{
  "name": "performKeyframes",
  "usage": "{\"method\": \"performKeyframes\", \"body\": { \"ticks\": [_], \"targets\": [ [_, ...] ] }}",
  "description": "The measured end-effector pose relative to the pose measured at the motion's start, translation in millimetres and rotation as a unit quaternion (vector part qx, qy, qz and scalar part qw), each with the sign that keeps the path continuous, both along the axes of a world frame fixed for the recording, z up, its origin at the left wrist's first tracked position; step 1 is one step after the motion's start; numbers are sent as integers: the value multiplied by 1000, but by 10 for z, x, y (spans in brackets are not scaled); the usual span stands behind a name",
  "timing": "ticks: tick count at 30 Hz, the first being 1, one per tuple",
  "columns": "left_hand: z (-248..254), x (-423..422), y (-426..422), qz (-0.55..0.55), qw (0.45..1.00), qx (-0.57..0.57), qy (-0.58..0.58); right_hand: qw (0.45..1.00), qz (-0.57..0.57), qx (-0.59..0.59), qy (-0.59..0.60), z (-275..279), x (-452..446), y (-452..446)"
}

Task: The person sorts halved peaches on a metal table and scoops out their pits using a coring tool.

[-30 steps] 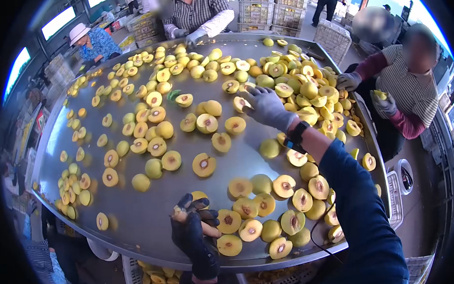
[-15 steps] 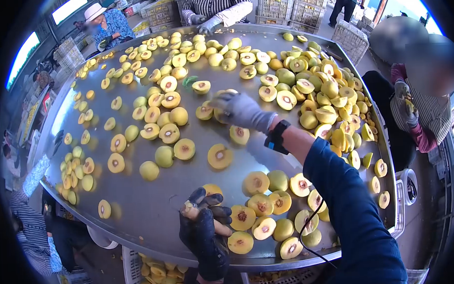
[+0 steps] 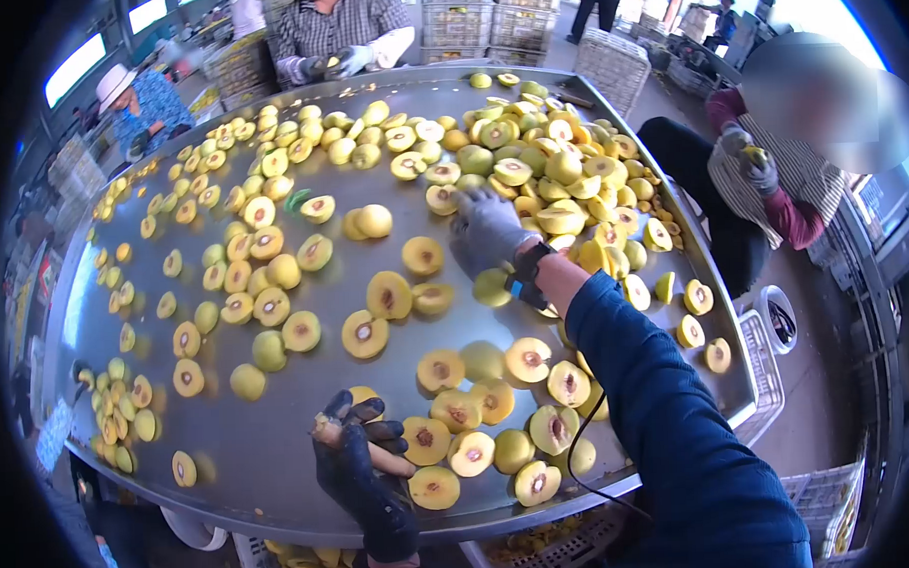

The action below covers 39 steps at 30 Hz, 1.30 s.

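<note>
My right hand [image 3: 493,228], in a grey glove with a dark band at the wrist, reaches over the metal table [image 3: 280,450]. Its fingers look extended beside the heap of halved yellow peaches [image 3: 560,165], apparently holding nothing; the fingertips are partly blurred. Near the table's front edge, my left hand [image 3: 366,477] wears a black glove and is closed round a tan, wooden-looking handle [image 3: 389,459]; the rest of that tool is hidden. Cut peach halves [image 3: 427,440] lie just right of this hand. Between the hands are a few more halves [image 3: 364,334].
Peach halves spread over the table's left and far sides, with a small cluster [image 3: 119,411] at the left edge. Co-workers sit around the table; one at right [image 3: 781,177] holds fruit. Crates [image 3: 456,29] are stacked behind. A thin black cable [image 3: 581,470] hangs by my right sleeve.
My right hand has moved right across the table to the heap, uncovering peach halves in the middle. The view has swung to the right. My left hand keeps its hold on the tan handle.
</note>
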<state>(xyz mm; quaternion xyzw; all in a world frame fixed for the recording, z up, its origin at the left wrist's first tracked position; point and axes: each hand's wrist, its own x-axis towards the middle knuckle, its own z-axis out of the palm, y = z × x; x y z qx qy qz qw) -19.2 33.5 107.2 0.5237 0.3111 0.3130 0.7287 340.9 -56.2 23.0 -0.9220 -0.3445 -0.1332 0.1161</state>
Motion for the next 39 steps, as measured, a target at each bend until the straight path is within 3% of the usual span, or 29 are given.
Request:
{"method": "performKeyframes", "body": {
  "ticks": [1, 2, 5, 7, 9, 11, 12, 13, 14, 16, 21, 22, 23, 25, 28, 31, 35, 39],
  "targets": [
    [21, 26, -22, -4, 1000, -6, -1, 999, 5, -22, 35, -42, -61, -105],
    [42, 42, -43, -5, 1000, -11, -1, 995, 70, -66, -1, -79, -113, -230],
    [55, 39, -82, -21, 1000, 20, 0, 995, 44, 16, -92, 101, -213, -696],
    [37, 14, -94, -33, 999, 38, 4, 998, -55, -14, -22, 161, -258, -1177],
    [-21, 30, -109, -43, 998, 35, 5, 995, -4, -62, -77, 36, -431, -1437],
    [-45, 47, -162, -53, 998, 37, -3, 993, 31, -108, 42, 179, -721, -1537],
    [-45, 59, -181, -59, 997, 39, -9, 988, 59, -141, 8, 43, -826, -1566],
    [-39, 84, -194, -64, 998, 28, -4, 996, 62, -52, 29, -70, -967, -1611],
    [-38, 84, -201, -66, 998, 18, 4, 996, 74, -47, 12, -114, -933, -1670],
    [-45, 62, -197, -67, 998, 9, 15, 996, 68, -52, 18, -40, -866, -1645],
    [-35, 82, -193, -50, 998, 37, 17, 984, -83, -55, 145, 267, -567, -1522],
    [-65, 66, -170, -52, 998, 35, 11, 990, -137, -3, 30, 200, -479, -1556],
    [-97, 49, -125, -55, 998, 33, 5, 987, -157, 41, -1, 105, -296, -1628],
    [-115, 51, -108, -58, 998, 33, -3, 983, -156, 71, 63, 144, -165, -1666],
    [-96, 47, -151, -63, 997, 47, -1, 989, -131, 60, 44, 113, -68, -1604],
    [-63, 40, -179, -69, 995, 66, 12, 978, -159, -26, 133, 214, -2, -1594],
    [-62, 83, -210, -57, 996, 61, 16, 993, -99, -10, 62, 121, -16, -1463],
    [-10, 59, -237, -44, 998, 32, 14, 971, -134, -6, 200, 246, 9, -1401]
  ]
}}
